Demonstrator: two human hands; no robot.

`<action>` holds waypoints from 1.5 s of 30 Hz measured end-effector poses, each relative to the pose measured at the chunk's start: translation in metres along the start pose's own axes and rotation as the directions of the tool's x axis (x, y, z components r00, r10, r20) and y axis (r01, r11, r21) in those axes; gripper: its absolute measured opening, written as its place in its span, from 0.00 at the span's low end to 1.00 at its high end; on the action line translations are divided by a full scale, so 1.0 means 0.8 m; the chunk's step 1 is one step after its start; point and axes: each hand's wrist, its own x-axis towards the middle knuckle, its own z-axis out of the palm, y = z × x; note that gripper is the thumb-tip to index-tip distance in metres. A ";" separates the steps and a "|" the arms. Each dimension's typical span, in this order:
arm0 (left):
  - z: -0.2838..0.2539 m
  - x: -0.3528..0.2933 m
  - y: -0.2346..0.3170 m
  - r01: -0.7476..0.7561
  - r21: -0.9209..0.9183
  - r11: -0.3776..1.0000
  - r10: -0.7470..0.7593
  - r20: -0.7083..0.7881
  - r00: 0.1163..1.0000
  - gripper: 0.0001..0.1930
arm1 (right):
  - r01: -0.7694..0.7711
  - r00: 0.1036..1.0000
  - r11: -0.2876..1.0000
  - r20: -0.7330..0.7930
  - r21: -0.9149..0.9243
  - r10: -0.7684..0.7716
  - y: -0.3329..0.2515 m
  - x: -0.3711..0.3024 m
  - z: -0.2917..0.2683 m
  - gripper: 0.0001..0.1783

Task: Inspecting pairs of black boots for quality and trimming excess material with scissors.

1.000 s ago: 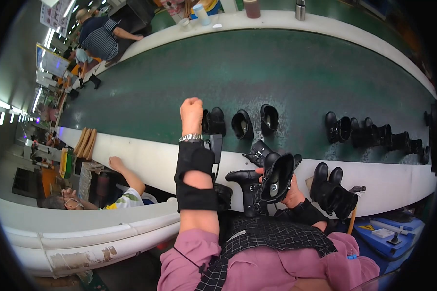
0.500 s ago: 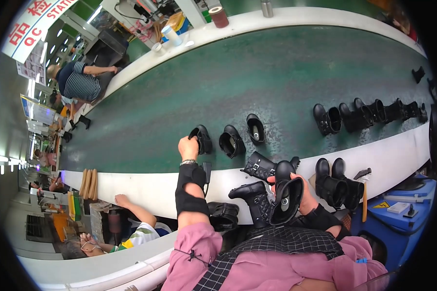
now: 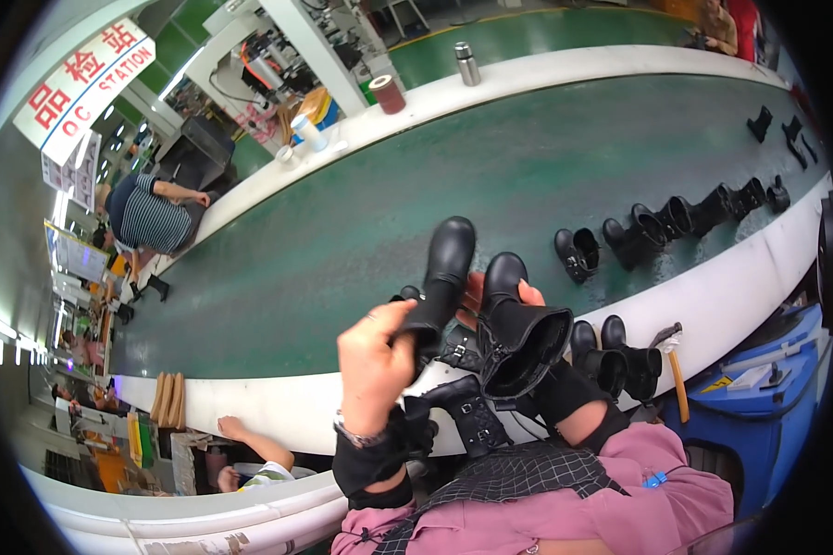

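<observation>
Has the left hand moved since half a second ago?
Yes. The left hand has moved back toward the near white ledge, now overlapping its inner edge in view.

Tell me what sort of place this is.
Probably a footwear factory line: black boots are lined up along a long green belt, the left hand and right hand each hold another boot, and a co-worker in stripes bends at its far side.

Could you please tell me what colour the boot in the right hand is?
The boot is black, best seen in the head view.
</observation>
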 end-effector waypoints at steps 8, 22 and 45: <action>0.018 -0.066 0.018 0.052 -0.518 0.854 0.190 0.404 0.895 0.24 | -0.426 0.905 0.816 0.172 0.391 0.390 -0.028 -0.070 0.002 0.35; 0.077 -0.168 -0.065 0.266 -0.951 -0.158 -0.355 0.306 0.883 0.40 | -0.323 0.915 0.861 0.103 -0.394 0.390 0.032 -0.077 0.029 0.41; 0.078 -0.177 -0.094 -0.077 -0.945 -0.319 -0.257 0.008 0.966 0.39 | -0.307 0.916 0.784 0.056 -0.540 0.398 0.046 -0.099 0.081 0.34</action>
